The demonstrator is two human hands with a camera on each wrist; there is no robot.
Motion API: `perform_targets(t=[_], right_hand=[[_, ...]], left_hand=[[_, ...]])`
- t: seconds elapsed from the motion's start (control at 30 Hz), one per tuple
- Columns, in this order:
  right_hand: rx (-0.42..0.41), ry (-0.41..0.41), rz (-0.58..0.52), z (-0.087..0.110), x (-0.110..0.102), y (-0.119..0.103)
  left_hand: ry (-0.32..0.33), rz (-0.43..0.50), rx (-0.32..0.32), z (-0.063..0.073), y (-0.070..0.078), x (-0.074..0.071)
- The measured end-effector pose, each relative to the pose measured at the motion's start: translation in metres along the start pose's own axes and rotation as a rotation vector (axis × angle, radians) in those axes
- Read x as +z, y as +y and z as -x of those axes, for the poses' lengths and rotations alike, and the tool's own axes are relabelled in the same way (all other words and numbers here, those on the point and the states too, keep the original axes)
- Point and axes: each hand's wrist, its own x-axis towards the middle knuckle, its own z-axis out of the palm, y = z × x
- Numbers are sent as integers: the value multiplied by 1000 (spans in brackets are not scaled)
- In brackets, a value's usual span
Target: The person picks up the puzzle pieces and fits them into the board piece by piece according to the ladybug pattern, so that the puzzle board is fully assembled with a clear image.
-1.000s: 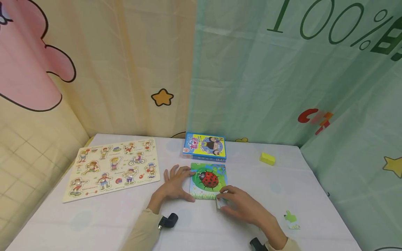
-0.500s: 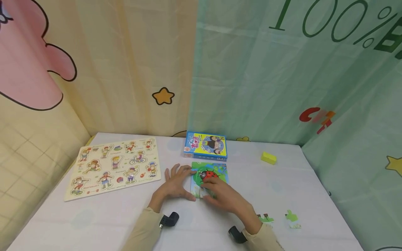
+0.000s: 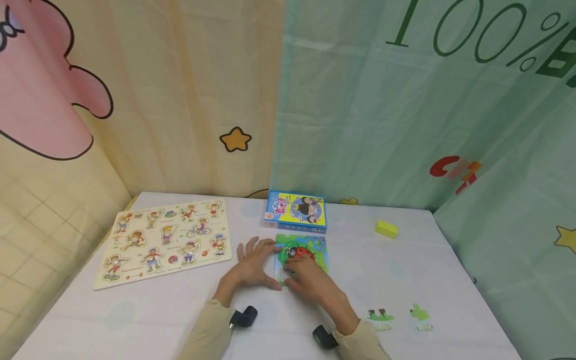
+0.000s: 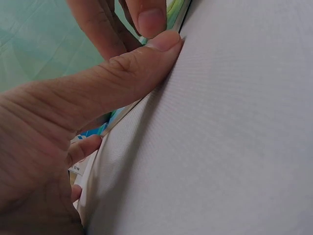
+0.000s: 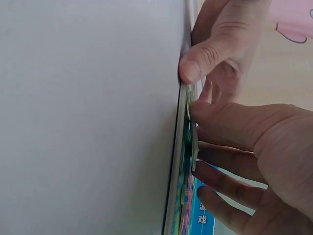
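A small square ladybug puzzle (image 3: 321, 245) lies flat on the white table. My left hand (image 3: 252, 267) rests at its left side, fingers spread, thumb (image 4: 151, 58) against the near-left corner and a finger on the upper-left edge. My right hand (image 3: 310, 280) is over the lower-left part of the picture, covering some of the ladybug. In the right wrist view, its thumb and fingers pinch a thin puzzle piece (image 5: 195, 147), held tilted close against the puzzle's surface. The picture on that piece cannot be made out.
Two loose puzzle pieces, one with brown marks (image 3: 380, 320) and one green and white (image 3: 420, 317), lie at the near right. Behind the puzzle sits a blue-and-yellow box (image 3: 294, 210). A wooden picture board (image 3: 164, 242) lies left, a yellow block (image 3: 386, 229) right.
My right hand has carried the puzzle piece leftward from the puzzle's lower-right corner to its lower-left part, uncovering a loose piece on the table. My left hand has stayed in place.
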Motion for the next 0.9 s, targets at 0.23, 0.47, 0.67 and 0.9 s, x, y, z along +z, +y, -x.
perform_targets(t=[0.23,0.47,0.67,0.9], right_hand=[[19,12,45,2,3,-5],[55,16,87,4,7,-7],[65,23,66,3,6,-8],[60,49,66,-1,6,-8]], left_hand=[[3,-16,14,-1,0,4],[5,-5,11,-1,2,5],[7,-4,9,1,1,3],[16,-7,5,0,-1,1]])
